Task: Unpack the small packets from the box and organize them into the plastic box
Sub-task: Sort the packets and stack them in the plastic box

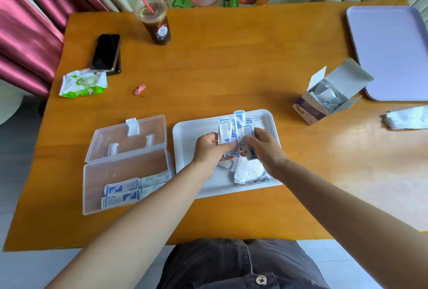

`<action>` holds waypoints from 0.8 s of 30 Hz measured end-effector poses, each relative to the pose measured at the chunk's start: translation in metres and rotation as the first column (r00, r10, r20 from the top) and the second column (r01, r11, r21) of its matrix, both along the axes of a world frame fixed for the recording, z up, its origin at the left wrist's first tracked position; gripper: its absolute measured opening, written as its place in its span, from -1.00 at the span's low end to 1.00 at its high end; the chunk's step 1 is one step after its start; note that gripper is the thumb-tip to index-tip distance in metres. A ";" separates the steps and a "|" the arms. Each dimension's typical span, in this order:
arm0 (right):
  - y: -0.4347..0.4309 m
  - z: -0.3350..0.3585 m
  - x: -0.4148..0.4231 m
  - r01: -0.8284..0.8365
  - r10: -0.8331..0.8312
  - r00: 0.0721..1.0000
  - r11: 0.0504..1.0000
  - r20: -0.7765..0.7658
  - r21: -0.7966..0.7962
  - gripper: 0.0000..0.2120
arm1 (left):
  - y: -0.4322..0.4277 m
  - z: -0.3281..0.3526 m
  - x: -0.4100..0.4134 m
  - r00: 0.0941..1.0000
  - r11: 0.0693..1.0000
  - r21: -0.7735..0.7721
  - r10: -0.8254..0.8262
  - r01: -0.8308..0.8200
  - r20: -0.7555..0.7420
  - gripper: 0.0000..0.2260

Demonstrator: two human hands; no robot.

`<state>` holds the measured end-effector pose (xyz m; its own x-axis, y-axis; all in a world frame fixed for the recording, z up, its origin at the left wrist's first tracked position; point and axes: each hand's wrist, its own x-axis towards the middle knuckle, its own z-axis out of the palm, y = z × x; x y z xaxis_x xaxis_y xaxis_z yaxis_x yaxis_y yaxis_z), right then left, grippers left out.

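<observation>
Over the white tray [187,135] in the middle of the table, my left hand [209,149] and my right hand [264,147] together hold a bunch of small white-and-blue packets [236,126] upright. More packets and crumpled white paper [249,171] lie on the tray under the hands. To the left lies the clear plastic box [120,168] with its lid [127,137] open. A few packets [122,192] lie flat in its near end. The opened cardboard box [324,101] stands at the right with packets inside.
A phone [106,52], an iced drink cup with a straw [156,24], a green-white wrapper [82,83] and a small pink scrap [139,89] lie at the far left. A lavender tray [393,50] and white crumpled paper [407,118] are at the right edge.
</observation>
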<state>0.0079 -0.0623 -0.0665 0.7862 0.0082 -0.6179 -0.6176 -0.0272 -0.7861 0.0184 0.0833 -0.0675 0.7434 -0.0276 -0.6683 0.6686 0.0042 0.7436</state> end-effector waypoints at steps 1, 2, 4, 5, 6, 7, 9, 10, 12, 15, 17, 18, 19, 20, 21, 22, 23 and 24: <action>0.002 0.000 -0.001 -0.008 0.008 1.000 1.000 -0.001 -0.001 -0.86 | 0.003 0.001 -0.001 1.000 1.000 -0.011 -0.009 0.009 0.002 -0.85; 0.005 0.001 -0.001 -0.019 0.019 1.000 1.000 -0.007 -0.004 -0.86 | 0.005 0.002 -0.003 1.000 0.999 -0.028 -0.028 0.028 0.003 -0.86; 0.009 0.002 -0.001 -0.011 0.011 1.000 1.000 -0.025 0.000 -0.79 | 0.009 0.004 -0.005 0.998 0.995 -0.075 -0.066 0.067 0.012 -0.89; 0.010 0.003 -0.001 0.009 -0.009 0.999 1.000 -0.035 0.010 -0.78 | 0.010 0.005 -0.005 0.998 0.993 -0.093 -0.068 0.069 0.016 -0.88; 0.011 0.004 -0.001 0.027 -0.026 0.999 0.999 -0.043 0.018 -0.79 | 0.012 0.005 -0.006 0.998 0.994 -0.095 -0.056 0.058 0.020 -0.87; 0.011 0.004 -0.001 0.043 -0.041 0.998 0.999 -0.048 0.029 -0.80 | 0.013 0.005 -0.006 0.999 0.996 -0.079 -0.036 0.038 0.025 -0.86; 0.012 0.005 -0.001 0.065 -0.062 0.997 0.996 -0.048 0.059 -0.80 | 0.017 0.003 -0.007 0.999 1.000 -0.012 0.025 -0.024 0.037 -0.87; 0.013 0.006 -0.002 0.072 -0.069 0.997 0.995 -0.041 0.075 -0.80 | 0.018 0.002 -0.007 0.998 0.998 0.019 0.057 -0.058 0.040 -0.88; 0.016 0.003 -0.004 0.062 -0.060 0.998 0.995 -0.020 0.084 -0.81 | 0.019 0.000 -0.008 0.995 0.994 0.056 0.092 -0.095 0.045 -0.90; 0.023 -0.001 -0.007 -0.008 0.008 1.000 1.000 -0.006 0.028 -0.81 | 0.016 0.003 -0.011 0.997 0.995 0.073 0.064 -0.068 0.051 -0.92; 0.027 -0.003 -0.007 0.013 -0.012 1.000 0.999 -0.017 0.044 -0.82 | 0.015 0.006 -0.012 0.997 0.998 0.044 0.053 -0.055 0.047 -0.92; 0.027 -0.002 -0.006 0.030 -0.028 0.999 0.997 -0.026 0.067 -0.83 | 0.016 0.007 -0.012 0.998 0.998 0.027 0.048 -0.049 0.038 -0.92; 0.027 -0.002 -0.006 0.041 -0.038 0.999 0.995 -0.032 0.088 -0.83 | 0.018 0.007 -0.012 0.999 0.999 0.012 0.047 -0.047 0.022 -0.94; 0.026 -0.001 -0.005 0.042 -0.039 0.999 0.993 -0.036 0.107 -0.83 | 0.020 0.008 -0.012 0.999 0.999 0.000 0.052 -0.052 0.004 -0.96; 0.026 0.000 -0.004 0.039 -0.034 0.999 0.992 -0.042 0.120 -0.83 | 0.021 0.008 -0.011 0.998 0.998 -0.010 0.063 -0.063 -0.014 -0.97; 0.025 0.000 -0.004 0.034 -0.028 0.998 0.991 -0.052 0.131 -0.84 | 0.023 0.008 -0.011 0.997 0.997 -0.014 0.072 -0.072 -0.026 -0.97; 0.025 0.000 -0.004 0.033 -0.025 0.998 0.990 -0.061 0.136 -0.84 | 0.024 0.008 -0.010 0.997 0.997 -0.015 0.075 -0.076 -0.032 -0.95; 0.026 0.000 -0.005 0.041 -0.032 0.998 0.989 -0.062 0.140 -0.85 | 0.023 0.008 -0.010 0.997 0.997 -0.014 0.074 -0.074 -0.031 -0.95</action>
